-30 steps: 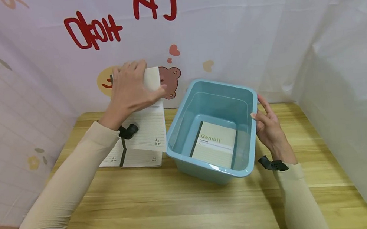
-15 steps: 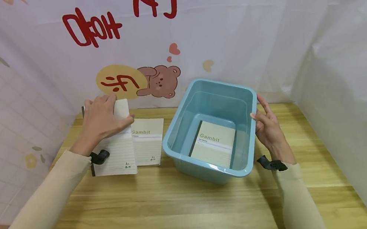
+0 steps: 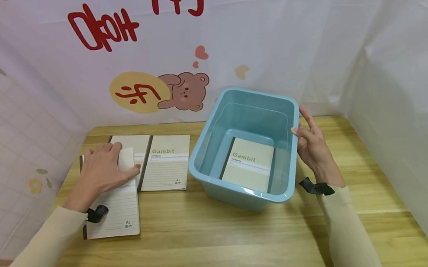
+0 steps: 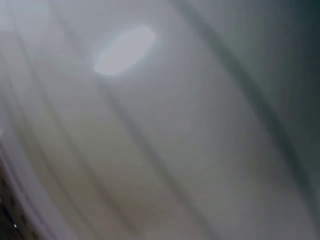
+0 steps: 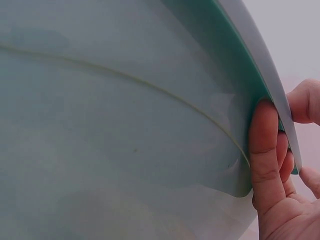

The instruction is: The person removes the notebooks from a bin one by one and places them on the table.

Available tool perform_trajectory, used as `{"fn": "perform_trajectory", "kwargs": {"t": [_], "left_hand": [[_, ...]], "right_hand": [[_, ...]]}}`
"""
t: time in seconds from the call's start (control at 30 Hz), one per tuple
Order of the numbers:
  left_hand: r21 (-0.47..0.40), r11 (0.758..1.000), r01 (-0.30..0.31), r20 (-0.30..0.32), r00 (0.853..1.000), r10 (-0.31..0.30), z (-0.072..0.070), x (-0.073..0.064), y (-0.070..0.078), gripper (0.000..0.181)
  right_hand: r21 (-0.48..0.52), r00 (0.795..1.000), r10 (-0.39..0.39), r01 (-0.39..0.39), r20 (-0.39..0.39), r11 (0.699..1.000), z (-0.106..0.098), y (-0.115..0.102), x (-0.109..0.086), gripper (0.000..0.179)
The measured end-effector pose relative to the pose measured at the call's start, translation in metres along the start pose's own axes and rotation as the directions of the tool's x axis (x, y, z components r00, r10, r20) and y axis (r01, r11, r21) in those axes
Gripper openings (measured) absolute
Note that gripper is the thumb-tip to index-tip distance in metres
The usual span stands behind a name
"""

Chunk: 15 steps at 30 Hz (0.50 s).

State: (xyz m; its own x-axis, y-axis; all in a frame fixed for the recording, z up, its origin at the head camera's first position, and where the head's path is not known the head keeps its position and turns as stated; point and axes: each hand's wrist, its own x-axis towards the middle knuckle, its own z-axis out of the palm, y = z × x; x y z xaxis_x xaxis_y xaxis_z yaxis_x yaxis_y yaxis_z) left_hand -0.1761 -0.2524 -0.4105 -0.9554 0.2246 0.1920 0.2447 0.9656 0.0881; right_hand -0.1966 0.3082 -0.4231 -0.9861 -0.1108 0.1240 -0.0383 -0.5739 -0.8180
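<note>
1. Notebook (image 3: 112, 207), lined cover up, lies nearest on the left of the wooden table (image 3: 218, 246); its "A5" mark sits at the lower right corner.
2. The left hand (image 3: 102, 171) rests on that notebook's far end, fingers spread over the top edge and the thumb along its right side, curled round the cover. The left wrist view is a grey-green blur and shows nothing of the grip.
3. Just beyond and right of it lie two more notebooks side by side: a "Gambit" notebook (image 3: 166, 168) and a partly covered notebook (image 3: 136, 143), whose near corner is under the held one.
4. Right of these stands a light blue plastic bin (image 3: 219, 185), tilted so that its right side is lifted off the table.
5. Inside, flat on the bin's floor, lies another Gambit-marked notebook (image 3: 249, 164).
6. The right hand (image 3: 313, 149) grips the bin's right rim; in the right wrist view the fingers (image 5: 265, 150) press the outer wall below the rim and the thumb hooks over its edge.
7. Farthest back hangs a white cloth backdrop (image 3: 286, 34) with red lettering and a bear cartoon (image 3: 184, 91).
</note>
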Motion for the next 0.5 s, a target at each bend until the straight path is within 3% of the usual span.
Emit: {"fn": "perform_trajectory", "kwargs": {"t": [0.33, 0.5], "left_hand": [[0.045, 0.997, -0.055, 0.134, 0.990, 0.049, 0.033, -0.026, -0.006, 0.075], [0.045, 0.997, -0.064, 0.193, 0.980, 0.054, 0.040, -0.037, -0.006, 0.074]], "right_hand": [[0.021, 1.000, 0.002, -0.002, -0.001, 1.000, 0.000, -0.001, 0.000, 0.074], [0.021, 1.000, 0.001, -0.001, -0.005, 1.000, -0.001, -0.001, 0.000, 0.074]]}}
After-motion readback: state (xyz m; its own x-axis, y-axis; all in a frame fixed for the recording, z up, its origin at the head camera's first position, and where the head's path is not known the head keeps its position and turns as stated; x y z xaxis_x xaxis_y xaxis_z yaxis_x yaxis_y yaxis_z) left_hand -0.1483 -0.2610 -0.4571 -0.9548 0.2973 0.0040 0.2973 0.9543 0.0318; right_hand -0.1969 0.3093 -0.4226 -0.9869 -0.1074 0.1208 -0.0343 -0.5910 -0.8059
